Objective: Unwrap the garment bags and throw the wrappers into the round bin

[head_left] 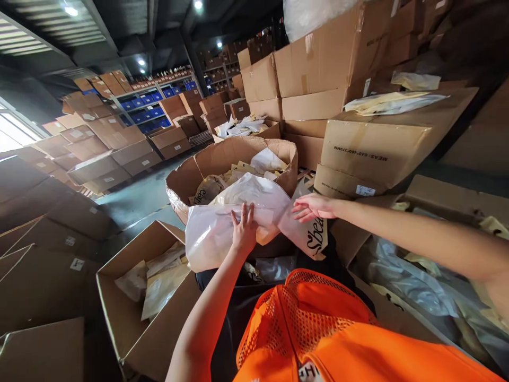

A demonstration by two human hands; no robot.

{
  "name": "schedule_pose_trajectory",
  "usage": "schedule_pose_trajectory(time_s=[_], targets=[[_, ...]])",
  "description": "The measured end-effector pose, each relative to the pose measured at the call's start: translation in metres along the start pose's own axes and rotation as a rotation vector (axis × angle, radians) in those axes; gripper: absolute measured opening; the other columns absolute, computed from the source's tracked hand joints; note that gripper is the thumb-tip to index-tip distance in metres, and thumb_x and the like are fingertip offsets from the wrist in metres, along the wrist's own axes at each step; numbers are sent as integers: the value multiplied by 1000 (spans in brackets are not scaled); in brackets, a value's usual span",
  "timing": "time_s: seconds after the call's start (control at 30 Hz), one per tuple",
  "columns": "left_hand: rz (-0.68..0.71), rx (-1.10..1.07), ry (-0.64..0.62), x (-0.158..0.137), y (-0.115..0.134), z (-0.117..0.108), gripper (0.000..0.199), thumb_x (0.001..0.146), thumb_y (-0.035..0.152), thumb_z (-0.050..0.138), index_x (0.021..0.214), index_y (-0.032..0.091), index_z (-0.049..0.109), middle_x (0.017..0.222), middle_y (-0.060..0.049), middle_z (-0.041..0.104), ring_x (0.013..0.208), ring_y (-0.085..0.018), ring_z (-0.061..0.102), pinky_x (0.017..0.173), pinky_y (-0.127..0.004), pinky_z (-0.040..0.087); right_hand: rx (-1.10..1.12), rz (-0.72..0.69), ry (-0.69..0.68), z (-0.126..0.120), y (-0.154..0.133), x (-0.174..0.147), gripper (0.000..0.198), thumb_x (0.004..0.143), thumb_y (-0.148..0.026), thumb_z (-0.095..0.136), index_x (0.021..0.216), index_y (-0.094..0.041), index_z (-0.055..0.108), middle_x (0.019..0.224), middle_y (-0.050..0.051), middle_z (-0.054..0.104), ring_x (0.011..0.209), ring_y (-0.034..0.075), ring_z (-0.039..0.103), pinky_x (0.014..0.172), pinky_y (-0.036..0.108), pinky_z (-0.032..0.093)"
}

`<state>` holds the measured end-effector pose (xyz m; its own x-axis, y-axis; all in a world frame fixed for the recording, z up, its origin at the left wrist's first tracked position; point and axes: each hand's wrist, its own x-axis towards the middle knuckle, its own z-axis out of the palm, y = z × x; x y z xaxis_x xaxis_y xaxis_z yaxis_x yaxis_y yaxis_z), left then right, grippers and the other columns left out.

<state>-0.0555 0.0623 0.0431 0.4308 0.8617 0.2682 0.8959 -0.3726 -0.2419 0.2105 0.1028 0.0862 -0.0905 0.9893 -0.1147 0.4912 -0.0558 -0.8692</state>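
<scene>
My left hand (244,231) lies with spread fingers on a white plastic bag (210,233) in front of me. More white plastic (252,191) bulges just behind it, over the rim of a large round-sided cardboard box (178,185). My right hand (314,207) is held out above a printed plastic bag (308,233) with black lettering, fingers stretched and nothing visible in them. Whether it touches that bag I cannot tell. Inside the round-sided box lie several beige and white bags (238,171).
An open carton (151,318) with packets stands at my left. Another open carton (437,196) with clear bags is at my right. Tall stacked cartons (369,146) rise at the right. Shelves with blue bins (147,99) stand behind, past the floor (127,201).
</scene>
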Motion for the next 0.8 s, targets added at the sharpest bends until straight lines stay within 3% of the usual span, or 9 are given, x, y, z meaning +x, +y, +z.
schedule_pose_trajectory(time_s=[0.07,0.17,0.23,0.3,0.37,0.53,0.67,0.8], targets=[[-5,1,-3,0,1,-1,30,89,8,46,99,14,73,165,-9,18,153,-37,9,117,-74,9,-9,-19,25,10,-1,12,21,92,-32,56,104,-15,59,113,19,65,94,24,67,74,30,56],[-16,17,-7,-1,2,0,32,89,7,45,104,13,72,166,-10,15,153,-38,7,117,-75,8,-32,-72,129,22,-3,41,49,86,-39,66,126,-18,48,132,17,55,112,24,59,82,28,54],[-12,31,-8,-2,1,2,32,89,7,45,106,13,72,166,-10,14,153,-39,5,117,-74,7,-32,-102,84,29,-6,62,44,86,-41,66,118,-14,54,121,16,61,101,24,62,76,27,53],[2,33,-7,-4,-1,5,32,88,8,46,107,13,71,166,-11,13,153,-39,4,118,-73,6,-33,-151,8,33,-13,80,30,85,-38,66,98,-11,62,98,12,67,83,22,63,69,27,51],[4,15,0,-7,-4,9,31,86,7,48,105,14,71,167,-11,11,153,-40,2,118,-73,7,-38,-232,-20,32,-24,92,23,82,-33,70,83,-11,63,85,9,66,79,21,62,69,25,50],[-31,-49,33,-14,-9,16,33,77,3,56,103,16,71,168,-11,7,152,-42,-5,118,-72,10,-17,-435,-69,-3,-62,90,22,80,-26,73,98,-14,68,95,7,69,91,19,62,74,20,49],[9,-95,101,-21,-13,27,35,73,-1,55,99,17,71,167,-9,13,152,-40,-8,120,-70,8,63,-402,-215,-46,-95,68,19,89,-32,67,88,-14,68,82,5,68,65,13,60,58,18,45],[72,-108,227,-32,-20,47,28,75,-2,53,87,16,70,166,-10,20,152,-36,-9,121,-68,6,184,-380,-147,-78,-118,44,24,90,-34,64,84,-11,69,70,5,63,55,12,57,54,20,47]])
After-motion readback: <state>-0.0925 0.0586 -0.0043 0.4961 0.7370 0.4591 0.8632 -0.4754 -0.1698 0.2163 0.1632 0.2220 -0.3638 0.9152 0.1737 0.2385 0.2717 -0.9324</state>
